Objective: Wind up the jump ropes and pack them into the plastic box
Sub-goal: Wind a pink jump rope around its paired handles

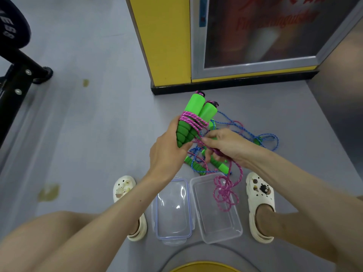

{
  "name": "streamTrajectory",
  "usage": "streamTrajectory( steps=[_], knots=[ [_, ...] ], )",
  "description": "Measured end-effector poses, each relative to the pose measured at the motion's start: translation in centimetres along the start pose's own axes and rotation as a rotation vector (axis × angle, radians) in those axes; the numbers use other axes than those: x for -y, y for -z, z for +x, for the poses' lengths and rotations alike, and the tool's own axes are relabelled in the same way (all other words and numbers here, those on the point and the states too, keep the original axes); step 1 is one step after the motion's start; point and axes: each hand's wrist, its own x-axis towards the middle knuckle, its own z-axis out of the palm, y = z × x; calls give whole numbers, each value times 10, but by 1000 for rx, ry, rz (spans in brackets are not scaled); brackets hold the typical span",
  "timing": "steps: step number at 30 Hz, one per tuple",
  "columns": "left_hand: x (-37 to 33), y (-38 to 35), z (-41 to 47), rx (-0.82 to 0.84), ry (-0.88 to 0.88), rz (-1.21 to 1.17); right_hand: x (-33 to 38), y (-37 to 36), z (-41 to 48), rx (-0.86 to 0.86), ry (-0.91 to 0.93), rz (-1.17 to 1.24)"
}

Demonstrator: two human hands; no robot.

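**Grey floor, one rope half wound**

On the grey floor [94, 124], the open plastic box [218, 222] sits at 6 o'clock, with its lid [172, 213] just beside it at 7. At centre, the left hand [167, 152] grips the paired green foam handles [196, 108]. The right hand [225, 146] pinches the pink rope [193, 118], whose limp tail hangs over the box. It is likely light, soft and tangle-prone, and best held by the handles. A blue rope [265, 138] lies loose at 3.

Gym-like room: weight plate [11, 22], black steel frame [18, 79], grey floor [88, 124], fire-extinguisher cabinet [255, 36].
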Motion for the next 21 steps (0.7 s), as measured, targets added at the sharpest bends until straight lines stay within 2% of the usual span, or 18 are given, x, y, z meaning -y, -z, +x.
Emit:
streamTrajectory(
  steps=[6,10,11,13,18,21],
  knots=[
    [1,-2,0,1,4,62,3,0,-5,-25,80,-160],
    [2,-4,-2,36,21,31,11,-1,-8,12,230,-636],
    [2,-5,-2,41,18,48,10,0,-7,3,250,-686],
    [3,-7,-3,35,3,94,6,0,-5,-64,240,-640],
    [7,-8,0,-41,-82,219,2,4,-3,-206,86,-241],
    [7,-12,-2,-82,-147,338,4,5,-6,-213,105,-328]
  ],
)
